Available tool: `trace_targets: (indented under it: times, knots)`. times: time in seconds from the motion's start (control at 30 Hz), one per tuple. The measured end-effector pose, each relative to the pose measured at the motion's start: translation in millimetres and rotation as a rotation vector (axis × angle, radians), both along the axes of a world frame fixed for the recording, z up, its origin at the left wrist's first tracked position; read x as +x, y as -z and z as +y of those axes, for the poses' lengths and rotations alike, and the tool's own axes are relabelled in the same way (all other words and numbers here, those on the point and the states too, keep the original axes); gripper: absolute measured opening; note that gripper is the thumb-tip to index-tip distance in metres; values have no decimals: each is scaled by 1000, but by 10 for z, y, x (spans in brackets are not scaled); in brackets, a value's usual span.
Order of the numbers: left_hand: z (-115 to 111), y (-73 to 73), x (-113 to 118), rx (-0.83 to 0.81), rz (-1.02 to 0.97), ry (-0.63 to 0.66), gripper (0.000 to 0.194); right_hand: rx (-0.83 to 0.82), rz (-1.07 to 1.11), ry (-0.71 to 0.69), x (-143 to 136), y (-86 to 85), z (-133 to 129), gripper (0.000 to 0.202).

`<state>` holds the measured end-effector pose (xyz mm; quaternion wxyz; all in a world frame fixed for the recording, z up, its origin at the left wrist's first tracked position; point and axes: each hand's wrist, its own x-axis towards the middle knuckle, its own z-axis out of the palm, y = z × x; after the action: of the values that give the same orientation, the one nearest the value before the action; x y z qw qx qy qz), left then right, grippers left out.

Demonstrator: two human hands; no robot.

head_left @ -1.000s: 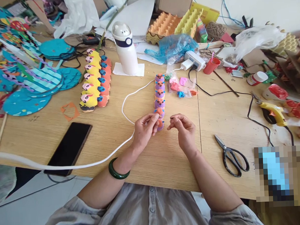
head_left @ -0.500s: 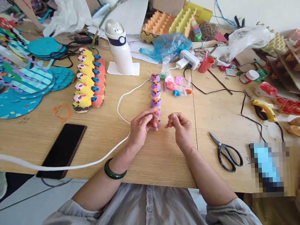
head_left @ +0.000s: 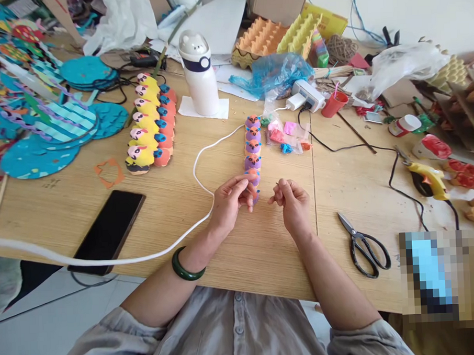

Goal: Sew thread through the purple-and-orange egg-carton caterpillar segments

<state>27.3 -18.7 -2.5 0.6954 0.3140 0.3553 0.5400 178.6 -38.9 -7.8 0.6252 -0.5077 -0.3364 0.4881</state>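
Note:
A row of purple and orange clay figures (head_left: 253,148) with small blue bits stands upright on the table, running away from me. My left hand (head_left: 230,198) is over the near end of that row and hides part of it. Its thumb and fingertips are pinched together; whatever they hold is too small to make out. To the right of the row, my right hand (head_left: 293,201) is also pinched, thumb against forefinger, with a tiny dark bit at the tips that I cannot identify. The two hands are apart. Beyond them lie bags of pink, blue and orange clay (head_left: 286,136).
Black-handled scissors (head_left: 363,245) lie right of my right forearm. A phone (head_left: 108,230) and a white cable (head_left: 165,251) are on the left. Further off stand yellow and orange figure rows (head_left: 146,124), a white bottle (head_left: 199,79), a red cup (head_left: 334,104) and a yellow glue gun (head_left: 427,179).
The whole view has shifted slightly, so things appear further right. Both hands keep their pinched poses near the row, with little movement of their own.

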Motion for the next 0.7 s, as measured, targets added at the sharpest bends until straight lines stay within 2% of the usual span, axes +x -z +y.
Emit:
trace_targets:
  times: [0.1,0.3,0.5,0.7]
  knots:
    - [-5,-12,4,-13,-16,18,27,-13,2,-22,-1,6,3,40]
    - [-20,-17,4,-39,-76,78,30,-41,15,-25,4,-10,9,31]
    - [-38,-6,3,-8,-76,72,37,-47,-15,-51,34,3,3,24]
    - [-37,-33,2,-70,-84,67,39,-45,6,-56,24,-17,0,24]
